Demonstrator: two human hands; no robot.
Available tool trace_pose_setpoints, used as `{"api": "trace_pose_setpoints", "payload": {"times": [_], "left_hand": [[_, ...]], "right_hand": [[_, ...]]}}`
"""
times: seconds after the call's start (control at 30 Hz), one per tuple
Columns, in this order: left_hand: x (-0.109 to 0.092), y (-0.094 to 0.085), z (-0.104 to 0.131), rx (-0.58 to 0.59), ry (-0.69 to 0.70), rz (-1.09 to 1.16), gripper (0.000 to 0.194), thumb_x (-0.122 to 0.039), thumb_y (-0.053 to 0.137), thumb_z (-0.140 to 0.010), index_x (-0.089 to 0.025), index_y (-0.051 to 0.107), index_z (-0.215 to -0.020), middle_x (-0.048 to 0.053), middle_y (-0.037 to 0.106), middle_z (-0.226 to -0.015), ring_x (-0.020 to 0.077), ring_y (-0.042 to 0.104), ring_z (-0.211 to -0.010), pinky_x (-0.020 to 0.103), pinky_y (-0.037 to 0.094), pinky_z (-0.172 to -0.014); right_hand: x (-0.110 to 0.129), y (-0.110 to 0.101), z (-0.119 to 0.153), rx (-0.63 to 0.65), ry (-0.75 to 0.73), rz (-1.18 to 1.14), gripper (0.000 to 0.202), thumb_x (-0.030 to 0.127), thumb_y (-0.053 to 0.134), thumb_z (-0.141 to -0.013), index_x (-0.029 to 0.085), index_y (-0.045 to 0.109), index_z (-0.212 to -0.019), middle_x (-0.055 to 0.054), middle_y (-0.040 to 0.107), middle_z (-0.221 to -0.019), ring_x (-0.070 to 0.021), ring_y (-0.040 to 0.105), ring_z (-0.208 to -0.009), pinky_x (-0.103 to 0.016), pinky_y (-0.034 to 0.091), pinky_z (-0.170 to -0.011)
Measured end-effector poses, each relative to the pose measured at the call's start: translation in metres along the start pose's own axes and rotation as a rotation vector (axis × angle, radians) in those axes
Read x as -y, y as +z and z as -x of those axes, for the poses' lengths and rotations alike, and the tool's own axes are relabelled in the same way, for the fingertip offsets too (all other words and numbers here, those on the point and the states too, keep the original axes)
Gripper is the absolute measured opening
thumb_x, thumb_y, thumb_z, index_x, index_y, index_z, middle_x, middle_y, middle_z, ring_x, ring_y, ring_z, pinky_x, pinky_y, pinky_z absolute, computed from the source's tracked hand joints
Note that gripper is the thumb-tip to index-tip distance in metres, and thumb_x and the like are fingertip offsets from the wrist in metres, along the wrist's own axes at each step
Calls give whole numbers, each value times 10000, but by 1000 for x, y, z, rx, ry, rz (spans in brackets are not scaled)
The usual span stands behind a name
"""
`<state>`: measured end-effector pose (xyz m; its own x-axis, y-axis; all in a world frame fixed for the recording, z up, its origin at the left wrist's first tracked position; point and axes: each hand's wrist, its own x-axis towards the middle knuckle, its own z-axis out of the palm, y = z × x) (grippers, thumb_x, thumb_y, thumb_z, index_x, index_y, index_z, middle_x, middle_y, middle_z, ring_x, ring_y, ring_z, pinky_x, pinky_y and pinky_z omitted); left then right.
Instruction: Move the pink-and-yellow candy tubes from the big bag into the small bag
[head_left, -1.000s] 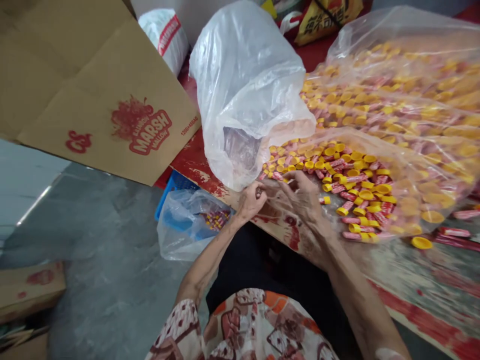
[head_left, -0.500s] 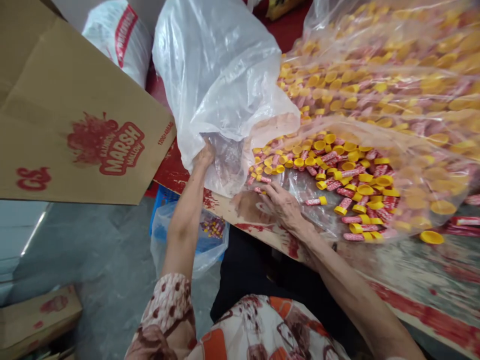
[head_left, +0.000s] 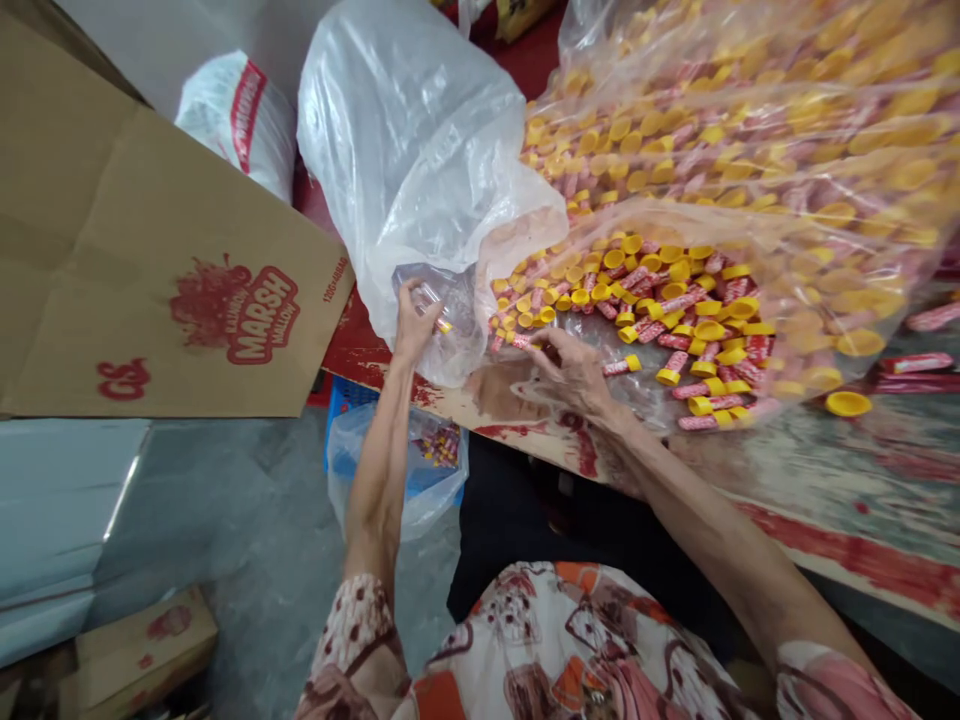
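At the mouth of the white plastic bag (head_left: 412,130), my left hand (head_left: 414,322) pinches a small clear tube (head_left: 432,294) with a bit of yellow at its lower end. To the right, my right hand (head_left: 574,368) has its thumb and fingers closed on a pink-and-white tube (head_left: 518,341) at the near edge of the pile. Many such tubes with yellow caps (head_left: 709,330) spill from the large clear bag (head_left: 795,235). One capped tube (head_left: 621,367) lies apart, just beyond my right hand.
A cardboard box (head_left: 150,250) with red print stands at left. Below the worn red table edge (head_left: 525,430), a plastic bag with small pieces lines a blue crate (head_left: 341,395). A white sack (head_left: 210,110) sits behind. A loose yellow cap (head_left: 848,404) lies at right.
My left hand has come out of the white bag's mouth, with a clear tube now showing in it. My right hand has closed on a tube by the pile. The view has shifted slightly.
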<state>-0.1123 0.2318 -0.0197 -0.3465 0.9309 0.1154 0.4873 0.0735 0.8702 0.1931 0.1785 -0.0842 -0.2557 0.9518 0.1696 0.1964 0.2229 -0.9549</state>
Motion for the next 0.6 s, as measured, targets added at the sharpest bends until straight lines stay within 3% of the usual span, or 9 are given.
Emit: {"api": "trace_pose_setpoints", "payload": {"times": [0.13, 0.27, 0.43, 0.6], "left_hand": [[-31, 38, 72, 89, -212, 355, 792, -503, 950, -909, -345, 554, -1576, -8, 751, -993, 117, 594, -621, 253, 528, -578], [-45, 69, 120, 150, -272, 495, 787, -649, 937, -858, -325, 632, -1507, 17, 772, -1003, 112, 599, -605, 237, 420, -487], [-44, 71, 143, 166, -293, 502, 749, -762, 1004, -757, -232, 692, -1184, 6, 777, -918, 93, 630, -594, 188, 380, -454], [-54, 67, 163, 224, -270, 432, 711, -773, 954, -840, -212, 739, -1222, 70, 836, -1001, 167, 789, -748, 184, 452, -479]], "right_hand": [[15, -2, -1, 37, 217, -497, 574, 775, 851, -936, 276, 671, -1154, -15, 815, -989, -187, 709, -712, -318, 609, -655], [26, -2, -1, 100, 263, -694, 716, 813, 959, -798, 270, 626, -1126, 35, 789, -885, -136, 658, -611, -272, 580, -589], [27, -10, -4, 75, 274, -680, 689, 800, 965, -810, 262, 657, -1109, 58, 731, -756, -140, 625, -575, -269, 523, -557], [30, -19, -8, 182, 374, -773, 644, 692, 1063, -740, 220, 761, -1057, 5, 750, -877, -135, 623, -669, -252, 488, -561]]}}
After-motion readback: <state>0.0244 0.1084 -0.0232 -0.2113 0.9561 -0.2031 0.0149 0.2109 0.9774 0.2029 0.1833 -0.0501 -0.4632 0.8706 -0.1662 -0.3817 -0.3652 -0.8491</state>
